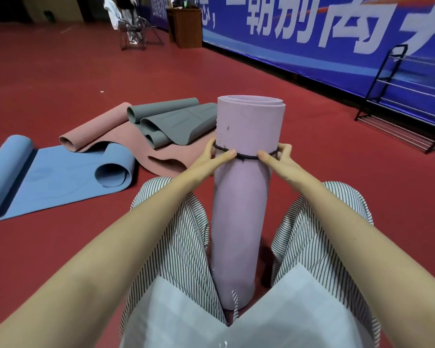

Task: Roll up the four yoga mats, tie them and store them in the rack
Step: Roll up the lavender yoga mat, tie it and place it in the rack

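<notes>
A rolled lilac yoga mat (pixel 244 197) stands upright between my knees. A thin black band (pixel 246 156) circles it about a third of the way down. My left hand (pixel 212 156) holds the band on the mat's left side, thumb lying across the front. My right hand (pixel 278 156) pinches the band on the right side, thumb likewise pointing inward. On the floor to the left lie a blue mat (pixel 60 169), a pink mat (pixel 106 131) and a grey mat (pixel 171 121), all loosely curled and partly unrolled. The black metal rack (pixel 397 101) stands at the right by the wall.
Red floor (pixel 60 79) stretches all around. A blue banner wall (pixel 312 41) runs along the back right. A brown wooden cabinet (pixel 186 26) and a folding chair (pixel 133 31) with someone's legs beside it are at the far back.
</notes>
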The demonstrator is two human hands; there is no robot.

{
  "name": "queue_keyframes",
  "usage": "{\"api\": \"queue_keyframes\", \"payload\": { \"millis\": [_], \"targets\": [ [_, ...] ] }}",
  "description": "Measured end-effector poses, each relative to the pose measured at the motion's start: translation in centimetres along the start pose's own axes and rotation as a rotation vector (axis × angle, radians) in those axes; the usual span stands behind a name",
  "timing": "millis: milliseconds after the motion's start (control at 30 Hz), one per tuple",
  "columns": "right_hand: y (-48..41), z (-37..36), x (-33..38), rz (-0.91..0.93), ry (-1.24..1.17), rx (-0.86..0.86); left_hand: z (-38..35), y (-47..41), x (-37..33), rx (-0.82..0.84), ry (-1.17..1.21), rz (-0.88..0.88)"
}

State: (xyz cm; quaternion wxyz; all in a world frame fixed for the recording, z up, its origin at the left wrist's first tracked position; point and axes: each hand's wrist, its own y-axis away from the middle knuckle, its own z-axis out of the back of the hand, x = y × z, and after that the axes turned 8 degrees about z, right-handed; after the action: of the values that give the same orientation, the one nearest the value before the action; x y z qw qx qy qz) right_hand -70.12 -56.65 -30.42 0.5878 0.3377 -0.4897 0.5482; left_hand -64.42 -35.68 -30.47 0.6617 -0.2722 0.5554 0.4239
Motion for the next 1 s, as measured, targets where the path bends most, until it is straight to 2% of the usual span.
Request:
{"api": "queue_keyframes", "payload": {
  "millis": [100, 200, 233, 367, 433, 500, 633, 767, 833, 900, 1000],
  "targets": [
    [0.1, 1.0, -0.6, -0.036, 0.083, 0.074, 0.5, 0.1, 0.2, 0.014, -0.075, 0.077],
    [0.2, 1.5, -0.9, -0.058, 0.215, 0.104, 0.6, 0.6, -0.1, 0.032, -0.124, 0.075],
    [0.3, 1.5, -0.7, -0.039, 0.201, 0.082, 0.6, 0.8, -0.3, 0.025, -0.124, 0.077],
    [0.8, 0.8, 0.5, 0.131, -0.125, -0.081, -0.1, 0.8, -0.5, 0.020, -0.093, 0.015],
    [1.2, 0.4, 1.0, 0.207, -0.138, -0.047, -0.5, 1.0, -0.8, 0.064, -0.075, -0.044],
    [1.4, 0.3, 1.3, 0.216, -0.100, -0.007, -0.3, 0.8, -0.7, 0.073, -0.053, -0.028],
    [1.6, 0.7, 1.3, 0.109, 0.124, 0.170, 0.6, 0.1, 0.1, 0.082, -0.084, 0.006],
    [1.8, 1.0, -0.9, -0.149, 0.546, 0.403, 1.2, 0.8, 0.5, 0.177, -0.265, 0.057],
    [2.2, 1.1, -1.2, -0.185, 0.612, 0.474, 1.3, 0.9, 1.1, 0.215, -0.343, 0.091],
    [2.4, 1.0, -1.0, -0.141, 0.532, 0.416, 1.0, 0.6, 1.4, 0.215, -0.278, 0.080],
    [2.4, 0.7, 0.2, -0.004, 0.112, 0.144, 0.4, 0.9, 0.6, 0.149, -0.070, 0.066]
  ]
}}
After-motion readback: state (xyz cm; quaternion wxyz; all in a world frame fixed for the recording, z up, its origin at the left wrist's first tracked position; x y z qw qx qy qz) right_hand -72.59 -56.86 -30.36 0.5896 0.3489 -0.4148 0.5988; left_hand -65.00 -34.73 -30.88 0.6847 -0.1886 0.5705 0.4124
